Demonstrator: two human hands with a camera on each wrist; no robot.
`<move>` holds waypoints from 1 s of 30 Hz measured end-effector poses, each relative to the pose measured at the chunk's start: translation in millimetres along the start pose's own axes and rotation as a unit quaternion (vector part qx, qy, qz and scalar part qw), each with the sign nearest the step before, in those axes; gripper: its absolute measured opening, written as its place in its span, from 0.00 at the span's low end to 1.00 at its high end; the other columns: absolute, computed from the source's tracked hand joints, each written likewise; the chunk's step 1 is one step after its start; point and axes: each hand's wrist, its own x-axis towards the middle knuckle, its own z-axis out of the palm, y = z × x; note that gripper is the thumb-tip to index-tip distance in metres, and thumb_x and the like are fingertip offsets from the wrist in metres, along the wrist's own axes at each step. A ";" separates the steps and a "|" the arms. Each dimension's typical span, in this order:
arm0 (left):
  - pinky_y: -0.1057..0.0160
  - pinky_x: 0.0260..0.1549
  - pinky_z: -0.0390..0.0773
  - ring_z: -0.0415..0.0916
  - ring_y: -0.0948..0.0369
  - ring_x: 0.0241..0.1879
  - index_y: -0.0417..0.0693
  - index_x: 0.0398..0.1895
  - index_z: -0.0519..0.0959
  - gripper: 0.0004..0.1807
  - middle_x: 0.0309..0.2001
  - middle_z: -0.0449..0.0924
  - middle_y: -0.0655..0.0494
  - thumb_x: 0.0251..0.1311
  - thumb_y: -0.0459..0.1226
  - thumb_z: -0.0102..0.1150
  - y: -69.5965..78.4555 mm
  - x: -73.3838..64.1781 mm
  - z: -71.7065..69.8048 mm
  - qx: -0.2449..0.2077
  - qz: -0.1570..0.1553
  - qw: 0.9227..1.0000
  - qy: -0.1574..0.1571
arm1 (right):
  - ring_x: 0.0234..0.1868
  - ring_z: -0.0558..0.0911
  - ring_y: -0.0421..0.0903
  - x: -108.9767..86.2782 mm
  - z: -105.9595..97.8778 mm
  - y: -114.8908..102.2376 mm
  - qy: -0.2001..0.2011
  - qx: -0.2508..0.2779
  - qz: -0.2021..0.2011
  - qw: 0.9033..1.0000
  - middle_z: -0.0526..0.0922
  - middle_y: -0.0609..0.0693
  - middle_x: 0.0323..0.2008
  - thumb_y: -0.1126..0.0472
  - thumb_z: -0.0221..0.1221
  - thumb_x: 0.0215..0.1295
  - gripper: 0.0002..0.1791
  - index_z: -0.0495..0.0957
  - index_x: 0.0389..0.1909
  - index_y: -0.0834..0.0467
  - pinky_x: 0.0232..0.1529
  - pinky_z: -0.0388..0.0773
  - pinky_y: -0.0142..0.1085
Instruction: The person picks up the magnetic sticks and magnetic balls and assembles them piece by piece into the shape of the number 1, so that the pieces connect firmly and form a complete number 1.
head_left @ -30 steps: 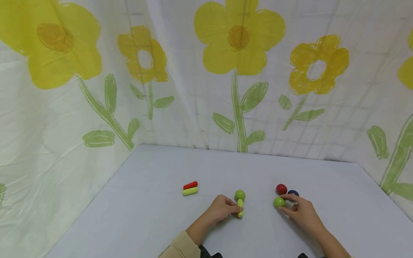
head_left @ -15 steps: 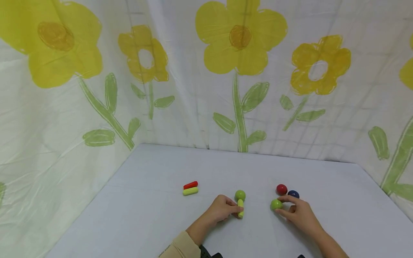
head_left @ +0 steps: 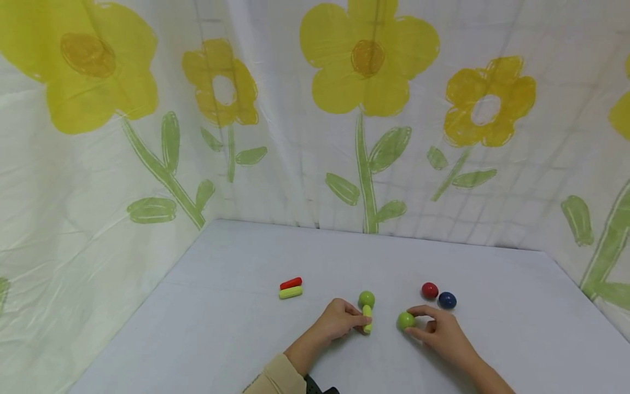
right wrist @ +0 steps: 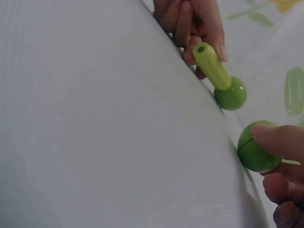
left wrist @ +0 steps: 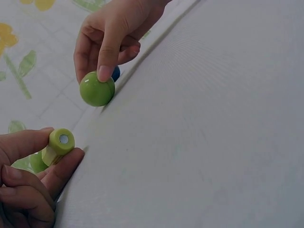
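Observation:
Between thumb and fingers, my left hand (head_left: 339, 320) pinches a yellow-green stick (head_left: 367, 319). One end of that stick meets a green ball (head_left: 366, 299); its free end shows a round silvery inset (left wrist: 63, 139) in the left wrist view. My right hand (head_left: 443, 335) pinches a second green ball (head_left: 406, 320) by thumb and fingertips, a short way right of the stick. In the right wrist view a thin seam runs round this held ball (right wrist: 256, 148). The two green balls are apart.
Beyond the right hand lie a red ball (head_left: 430, 290) and a blue ball (head_left: 447, 300). To the left, a red stick (head_left: 291, 283) lies beside another yellow-green stick (head_left: 290, 293). A flower-printed curtain (head_left: 285, 164) stands behind the white table (head_left: 211, 328).
My right hand has drawn its green ball leftward and nearer to me, away from the red and blue balls. The blue ball now shows fully. My left hand stays put.

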 end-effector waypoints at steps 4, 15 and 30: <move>0.73 0.12 0.56 0.56 0.69 0.14 0.42 0.26 0.84 0.07 0.20 0.80 0.60 0.55 0.37 0.70 -0.8 0.4 0.4 0.001 0.000 1.000 0.002 | 0.14 0.68 0.36 -0.1 5.8 -2.3 -0.017 0.006 -0.001 1.000 0.80 0.47 0.26 0.57 0.70 0.55 0.23 0.79 0.50 0.63 0.17 0.65 0.29; 0.72 0.13 0.56 0.56 0.69 0.13 0.42 0.26 0.84 0.08 0.20 0.81 0.58 0.55 0.38 0.70 -0.4 0.0 0.0 0.010 -0.003 1.000 0.000 | 0.14 0.67 0.34 -1.3 18.4 -8.1 -0.032 0.016 -0.022 0.999 0.76 0.43 0.19 0.56 0.70 0.57 0.22 0.79 0.49 0.63 0.16 0.64 0.28; 0.71 0.15 0.58 0.58 0.68 0.16 0.39 0.25 0.84 0.09 0.20 0.82 0.55 0.55 0.37 0.70 0.8 -1.4 -0.5 0.005 0.014 1.000 -0.003 | 0.14 0.66 0.33 -4.6 36.2 -24.6 -0.070 0.041 -0.035 0.996 0.77 0.44 0.22 0.55 0.68 0.58 0.21 0.80 0.49 0.63 0.17 0.63 0.26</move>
